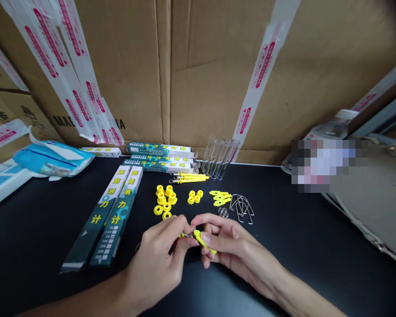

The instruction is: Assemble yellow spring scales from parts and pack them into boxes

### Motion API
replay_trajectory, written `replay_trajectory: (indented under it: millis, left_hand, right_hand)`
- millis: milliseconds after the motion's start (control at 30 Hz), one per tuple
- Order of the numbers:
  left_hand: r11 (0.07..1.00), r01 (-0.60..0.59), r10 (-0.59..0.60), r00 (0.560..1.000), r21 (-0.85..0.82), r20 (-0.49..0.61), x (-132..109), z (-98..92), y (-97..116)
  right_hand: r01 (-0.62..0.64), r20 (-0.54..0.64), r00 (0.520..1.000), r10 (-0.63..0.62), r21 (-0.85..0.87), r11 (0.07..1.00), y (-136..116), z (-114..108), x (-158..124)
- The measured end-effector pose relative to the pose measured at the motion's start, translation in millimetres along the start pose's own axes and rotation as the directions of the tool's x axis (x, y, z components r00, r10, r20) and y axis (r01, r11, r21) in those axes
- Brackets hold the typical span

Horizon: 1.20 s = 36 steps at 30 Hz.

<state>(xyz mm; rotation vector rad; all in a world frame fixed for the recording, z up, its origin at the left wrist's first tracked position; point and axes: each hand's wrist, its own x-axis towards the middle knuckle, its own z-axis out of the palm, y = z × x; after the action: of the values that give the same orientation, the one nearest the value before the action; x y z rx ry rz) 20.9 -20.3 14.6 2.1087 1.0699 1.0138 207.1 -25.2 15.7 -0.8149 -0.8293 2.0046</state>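
In the head view, the two hands meet in the lower middle of the frame, just above the black bench [267, 251]. The left hand [160, 253] has thumb and forefinger pinched together on a small metal-and-yellow part [182, 235], mostly hidden by the fingers. The right hand [232, 244] grips a bright yellow piece [206, 243] between thumb and curled fingers, its upper end close against the metal of the other part; whether the two are joined, I cannot tell.

Near the centre, just beyond the hands, lie flanged yellow collars [161, 198], with flat yellow rings [158, 210] in front of them. To their right sit four small yellow caps [191, 200], then a few yellow tabs [221, 202]. Right of the tabs are bent wire pieces [241, 207] in a loose tangle, with little metal coils [223, 212] just beside them.

Farther back, yellow rods [193, 178] with metal ends lie side by side, and clear tubes [219, 158] stand together behind their right ends. Left of the tubes are printed boxes [158, 164] lying flat; two long boxes [117, 215] slant across the left of centre.

At the far left are a blue packet [57, 158] and a white power strip [3, 185]. At the right are a bottle [331, 127], partly blurred out, and a pale bag [379, 193]. A taped cardboard box [204, 88] fills the upper frame.
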Motion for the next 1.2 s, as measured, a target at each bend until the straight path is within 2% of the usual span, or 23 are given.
replay_trajectory:
  millis: [233, 333, 433, 533, 833, 1033, 1200]
  left_hand:
    - [0.989, -0.073, 0.076, 0.997, 0.131, -0.016, -2, 3.3, -2]
    - [0.969, -0.134, 0.139, 0.99, 0.207, -0.008, -2, 4.2, -4]
    - [0.97, -0.149, 0.161, 0.986, 0.194, -0.05, -2, 3.8, -5]
    - [0.985, -0.128, 0.139, 0.986, 0.12, -0.091, -2, 1.3, -5]
    - [0.999, 0.042, -0.042, 0.999, -0.025, -0.011, -1, -5.2, -7]
    - [0.998, 0.06, -0.061, 0.997, 0.022, 0.051, 1, -6.6, -4]
    - [0.996, 0.081, -0.086, 0.988, 0.048, 0.13, 1, -7.5, -4]
  right_hand:
    - [-0.088, 0.006, 0.996, 0.088, 0.043, 0.995, 0, -7, 3]
    - [-0.168, 0.037, 0.986, 0.165, 0.085, 0.982, -1, -10, 2]
    - [-0.203, 0.088, 0.977, 0.194, 0.106, 0.973, -4, -11, 1]
    - [-0.148, 0.112, 0.984, 0.136, 0.114, 0.982, -5, -8, 0]
    - [-0.019, 0.067, 0.998, 0.017, 0.038, 0.999, -3, -2, 2]
    - [0.016, 0.041, 0.999, -0.012, -0.085, 0.996, -3, -3, 2]
    - [0.094, -0.009, 0.995, -0.099, -0.218, 0.971, -2, -3, 3]
